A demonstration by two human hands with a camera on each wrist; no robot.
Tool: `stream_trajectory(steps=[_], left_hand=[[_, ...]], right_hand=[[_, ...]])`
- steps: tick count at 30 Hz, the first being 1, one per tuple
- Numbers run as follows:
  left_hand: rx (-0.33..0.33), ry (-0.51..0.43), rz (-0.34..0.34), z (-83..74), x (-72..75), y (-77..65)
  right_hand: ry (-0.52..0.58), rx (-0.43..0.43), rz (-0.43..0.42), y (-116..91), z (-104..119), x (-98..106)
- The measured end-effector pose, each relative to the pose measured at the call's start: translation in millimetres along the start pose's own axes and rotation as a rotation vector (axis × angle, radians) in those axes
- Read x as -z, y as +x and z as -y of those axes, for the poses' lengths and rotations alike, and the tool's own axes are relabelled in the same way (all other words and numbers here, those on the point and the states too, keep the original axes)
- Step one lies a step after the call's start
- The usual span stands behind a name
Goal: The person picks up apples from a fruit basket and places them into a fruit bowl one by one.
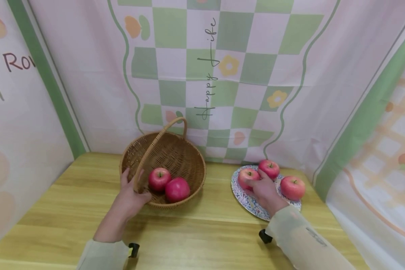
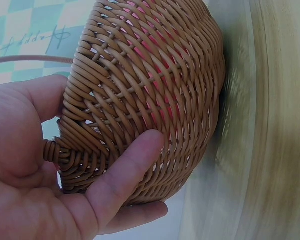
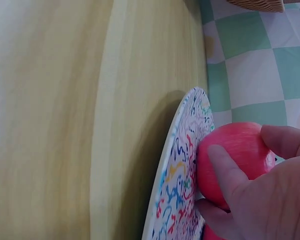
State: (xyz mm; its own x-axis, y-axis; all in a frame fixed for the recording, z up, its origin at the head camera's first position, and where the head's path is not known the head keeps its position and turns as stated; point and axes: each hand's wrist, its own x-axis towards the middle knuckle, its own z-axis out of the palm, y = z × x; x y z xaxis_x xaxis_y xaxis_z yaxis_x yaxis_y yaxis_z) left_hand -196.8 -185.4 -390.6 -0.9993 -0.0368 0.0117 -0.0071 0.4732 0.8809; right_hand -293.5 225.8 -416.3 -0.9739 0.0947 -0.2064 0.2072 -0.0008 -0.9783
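Observation:
At the left in the head view stands a brown wicker basket (image 1: 179, 157) with an arched handle (image 1: 155, 144). My left hand (image 1: 129, 198) grips its rim near the handle's base, fingers spread along the outer weave (image 2: 155, 90) in the left wrist view. Inside lie a red apple (image 1: 159, 178) and a deeper pink round fruit (image 1: 177, 190). My right hand (image 1: 266, 191) holds a pink-red apple (image 1: 247, 176) at the left of a patterned plate (image 1: 248, 202); in the right wrist view, thumb and fingers sit around this apple (image 3: 232, 145), low over the plate.
Two more apples are at the plate, one at its back (image 1: 269, 168) and one at its right edge (image 1: 292, 188). The wooden table (image 1: 202, 236) meets a checkered cloth backdrop (image 1: 234, 30) behind basket and plate. Curtain-like cloth (image 1: 381, 180) hangs along the right side.

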Motion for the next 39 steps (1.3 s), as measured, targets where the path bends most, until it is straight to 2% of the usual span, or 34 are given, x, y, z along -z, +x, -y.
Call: stream_trajectory(steps=[10,17,21,26,29,33,36,39], left_hand=[[-0.005,0.032,-0.005,0.5,-1.8,-1.0],[-0.010,0.021,0.011,-1.2,-2.1,-2.0],[-0.009,0.022,0.008,-0.9,-1.7,-1.7],[-0.019,0.016,0.003,-0.3,-1.3,-0.1],[-0.027,0.025,0.003,-0.4,-0.6,-0.1],[-0.030,0.039,0.002,-0.5,0.2,-0.4],[-0.029,0.030,0.002,-0.1,0.2,-0.4],[-0.023,0.019,0.004,0.2,0.0,-0.6]], right_hand=[[0.018,0.051,-0.087,9,-3,-8],[0.017,0.052,-0.096,13,-7,-6],[-0.051,0.037,-0.101,12,-7,-4],[-0.225,0.027,-0.124,3,2,-4],[-0.334,0.076,-0.154,-5,10,-5],[-0.434,0.208,-0.211,-13,21,-10],[-0.472,0.277,-0.238,-21,30,-18],[-0.450,0.304,-0.217,-29,38,-28]])
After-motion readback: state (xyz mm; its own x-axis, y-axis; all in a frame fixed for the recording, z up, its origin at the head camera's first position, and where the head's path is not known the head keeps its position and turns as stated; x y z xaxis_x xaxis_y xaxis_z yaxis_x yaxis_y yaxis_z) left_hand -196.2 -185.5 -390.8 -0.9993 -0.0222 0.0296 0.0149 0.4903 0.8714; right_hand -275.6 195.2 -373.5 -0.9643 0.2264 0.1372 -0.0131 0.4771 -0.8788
